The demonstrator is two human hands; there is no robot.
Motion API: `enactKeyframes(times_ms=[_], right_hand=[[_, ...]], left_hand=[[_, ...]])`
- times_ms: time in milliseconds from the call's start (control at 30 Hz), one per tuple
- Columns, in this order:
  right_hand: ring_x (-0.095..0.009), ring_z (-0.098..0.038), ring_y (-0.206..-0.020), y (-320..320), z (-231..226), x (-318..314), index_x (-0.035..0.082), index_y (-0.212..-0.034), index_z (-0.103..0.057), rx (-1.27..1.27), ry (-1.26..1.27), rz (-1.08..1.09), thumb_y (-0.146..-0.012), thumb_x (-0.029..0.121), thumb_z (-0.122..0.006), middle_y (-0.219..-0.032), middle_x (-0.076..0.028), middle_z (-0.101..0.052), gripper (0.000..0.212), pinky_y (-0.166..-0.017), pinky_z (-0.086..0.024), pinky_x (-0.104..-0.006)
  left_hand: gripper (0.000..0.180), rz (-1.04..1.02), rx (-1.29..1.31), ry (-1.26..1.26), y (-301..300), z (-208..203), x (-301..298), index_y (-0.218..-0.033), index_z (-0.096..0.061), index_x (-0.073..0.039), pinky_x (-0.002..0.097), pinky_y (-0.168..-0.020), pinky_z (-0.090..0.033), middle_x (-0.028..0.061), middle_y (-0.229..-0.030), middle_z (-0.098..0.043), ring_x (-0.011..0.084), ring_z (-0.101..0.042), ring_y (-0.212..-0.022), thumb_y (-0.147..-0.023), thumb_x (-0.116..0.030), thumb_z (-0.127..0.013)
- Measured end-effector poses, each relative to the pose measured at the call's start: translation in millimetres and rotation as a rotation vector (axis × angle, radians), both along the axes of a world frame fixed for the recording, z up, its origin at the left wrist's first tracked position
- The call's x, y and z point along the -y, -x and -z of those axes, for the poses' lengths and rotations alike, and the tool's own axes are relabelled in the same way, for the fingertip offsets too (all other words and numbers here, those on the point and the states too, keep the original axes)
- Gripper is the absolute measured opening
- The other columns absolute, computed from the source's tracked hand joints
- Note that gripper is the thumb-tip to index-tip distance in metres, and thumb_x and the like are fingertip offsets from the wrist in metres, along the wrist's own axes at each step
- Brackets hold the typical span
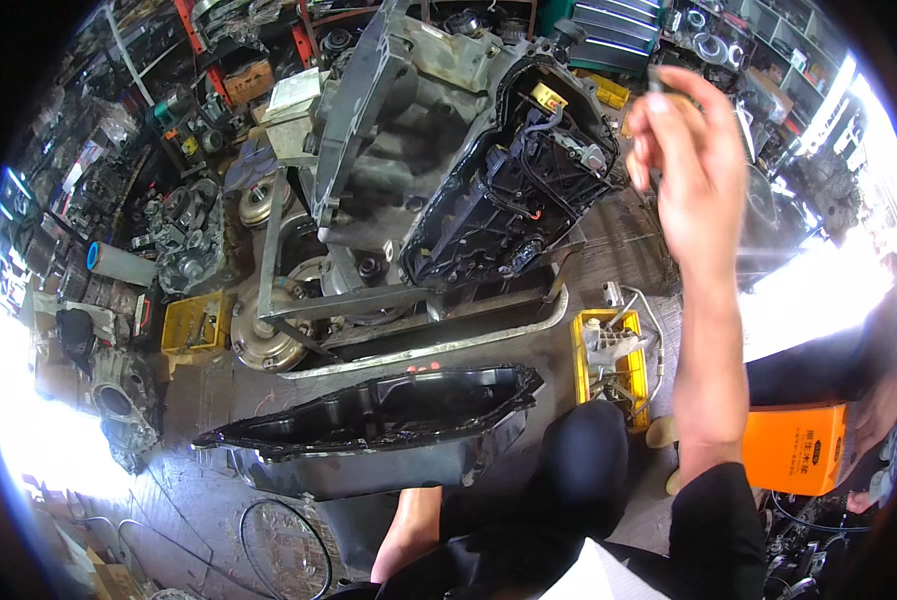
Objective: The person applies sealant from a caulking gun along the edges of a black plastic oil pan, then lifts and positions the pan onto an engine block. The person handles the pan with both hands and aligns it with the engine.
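Observation:
A black oil pan [369,470], its hollow side up and black sealant along its rim, is held low in front of me. My left hand [424,368] grips it from beneath; its fingertips show past the far edge and the pan covers the rest. To the right, my right hand [693,170] is raised with its fingers curled together. A small dark piece shows at the fingertips, too small to name. Beyond the pan, a gearbox housing [394,160] rests on a metal frame [369,302]. Its open side bares a black valve body [519,190] with wiring.
A yellow bin [578,370] with metal parts stands right of the pan. Another yellow bin [197,322] and round torque converters [269,335] sit at the left. An orange box [794,450] is at the right. A black hose [287,500] lies looped on the floor.

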State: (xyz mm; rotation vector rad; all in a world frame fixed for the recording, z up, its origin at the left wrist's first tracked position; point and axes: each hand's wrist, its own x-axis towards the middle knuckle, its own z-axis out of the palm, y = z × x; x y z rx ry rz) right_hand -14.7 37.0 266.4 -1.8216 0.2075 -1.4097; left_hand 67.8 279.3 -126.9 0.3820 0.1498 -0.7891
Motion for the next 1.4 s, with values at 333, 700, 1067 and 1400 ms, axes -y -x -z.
enactKeyframes(times_ms=[333,700,1067,1400], right_hand=[[-0.007,-0.059,-0.064,-41,21,68,0.003,-0.110,-0.062,-0.311,0.506,0.274,-0.094,0.010,-0.078,-0.077,-0.003,-0.065,0.024,-0.059,-0.049,-0.0242],[-0.002,-0.056,-0.062,-50,26,69,0.002,-0.111,-0.064,-0.304,0.393,0.302,-0.094,0.003,-0.077,-0.078,-0.001,-0.071,0.022,-0.054,-0.044,-0.0186],[-0.002,-0.061,-0.066,-53,31,61,0.002,-0.109,-0.063,-0.262,0.505,0.411,-0.094,0.003,-0.076,-0.081,-0.003,-0.073,0.020,-0.057,-0.048,-0.0186],[-0.001,-0.057,-0.065,-24,172,3,-0.001,-0.113,-0.059,-0.019,0.173,0.341,-0.092,-0.005,-0.078,-0.078,-0.003,-0.068,0.028,-0.054,-0.043,-0.0158]], left_hand=[[0.060,0.005,-0.036,0.017,-1,2,7,-0.159,-0.036,-0.012,0.0539,-0.121,-0.037,0.0121,-0.155,-0.048,0.0324,-0.045,-0.142,-0.106,-0.031,-0.056],[0.059,0.019,-0.070,-0.050,2,5,7,-0.158,-0.038,-0.012,0.0543,-0.121,-0.036,0.0125,-0.156,-0.047,0.0332,-0.044,-0.143,-0.106,-0.033,-0.055],[0.058,0.037,-0.060,-0.060,1,4,11,-0.157,-0.040,-0.011,0.0548,-0.121,-0.036,0.0128,-0.156,-0.047,0.0340,-0.043,-0.145,-0.106,-0.035,-0.054],[0.057,0.039,-0.030,-0.050,-1,0,12,-0.157,-0.041,-0.011,0.0552,-0.121,-0.036,0.0131,-0.157,-0.046,0.0347,-0.042,-0.145,-0.106,-0.036,-0.053]])
